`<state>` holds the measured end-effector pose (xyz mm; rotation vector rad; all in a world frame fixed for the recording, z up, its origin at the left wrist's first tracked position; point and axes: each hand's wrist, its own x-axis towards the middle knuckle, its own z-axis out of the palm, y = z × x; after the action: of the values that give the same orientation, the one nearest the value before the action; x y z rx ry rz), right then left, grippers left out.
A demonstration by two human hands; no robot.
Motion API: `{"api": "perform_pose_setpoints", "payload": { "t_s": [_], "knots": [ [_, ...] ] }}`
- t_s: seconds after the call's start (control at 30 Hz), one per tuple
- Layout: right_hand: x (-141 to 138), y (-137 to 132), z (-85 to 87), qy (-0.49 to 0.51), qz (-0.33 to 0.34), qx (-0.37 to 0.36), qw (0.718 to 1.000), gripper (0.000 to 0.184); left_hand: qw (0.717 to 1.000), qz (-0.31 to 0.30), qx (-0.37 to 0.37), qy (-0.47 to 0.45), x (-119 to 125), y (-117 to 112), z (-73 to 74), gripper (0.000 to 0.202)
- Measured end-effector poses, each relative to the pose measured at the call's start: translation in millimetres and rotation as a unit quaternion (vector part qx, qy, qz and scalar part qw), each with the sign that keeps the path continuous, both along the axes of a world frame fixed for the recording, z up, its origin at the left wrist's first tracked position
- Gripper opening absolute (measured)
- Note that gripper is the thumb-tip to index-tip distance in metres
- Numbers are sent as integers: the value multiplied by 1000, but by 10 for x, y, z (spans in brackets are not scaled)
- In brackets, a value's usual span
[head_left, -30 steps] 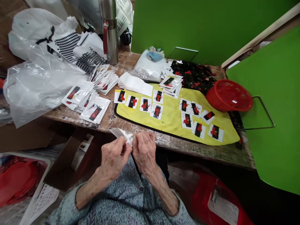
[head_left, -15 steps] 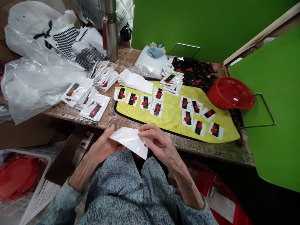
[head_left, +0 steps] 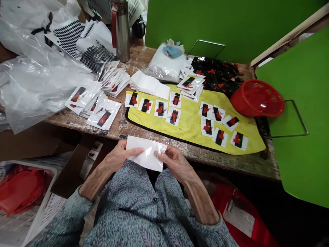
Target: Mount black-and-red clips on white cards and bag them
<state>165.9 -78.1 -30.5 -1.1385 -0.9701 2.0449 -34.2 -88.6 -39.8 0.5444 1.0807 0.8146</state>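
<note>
Between my two hands, just in front of the table's edge, is a glossy white packet [head_left: 146, 158]. My left hand [head_left: 122, 153] grips its left end, with the thumb lying across the top face. At the other end my right hand [head_left: 172, 158] pinches it, thumb on top and fingers beneath. Whatever the packet contains is hidden. Beyond it, small cards with black and red pieces [head_left: 173, 116] lie in two groups on a yellow mat [head_left: 190, 127]. A stack of blank white packets [head_left: 149, 84] rests at the mat's back left edge.
Filled packets [head_left: 104, 115] are piled at the left near a clear plastic bag [head_left: 38, 82]. A steel flask [head_left: 122, 32] stands behind. Loose black and red parts [head_left: 216, 73] and a red basket [head_left: 257, 99] sit at the back right. Green panels [head_left: 195, 24] border the table.
The packet has turned flatter and its upper face now shows. My left fingers have closed on its left end, and my right thumb has moved onto its top.
</note>
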Motion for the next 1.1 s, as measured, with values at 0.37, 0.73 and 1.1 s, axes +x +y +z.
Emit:
{"api": "perform_pose_setpoints", "payload": {
  "t_s": [0.37,0.73,1.1],
  "knots": [
    [-24,23,-63,-77,5,25,997,32,872,-15,289,394,-17,-95,130,57],
    [-14,107,44,-104,128,107,981,25,669,-140,496,536,83,-158,144,42],
    [196,730,-83,-654,-142,354,653,19,673,-97,487,547,29,-126,-35,34]
  ]
}}
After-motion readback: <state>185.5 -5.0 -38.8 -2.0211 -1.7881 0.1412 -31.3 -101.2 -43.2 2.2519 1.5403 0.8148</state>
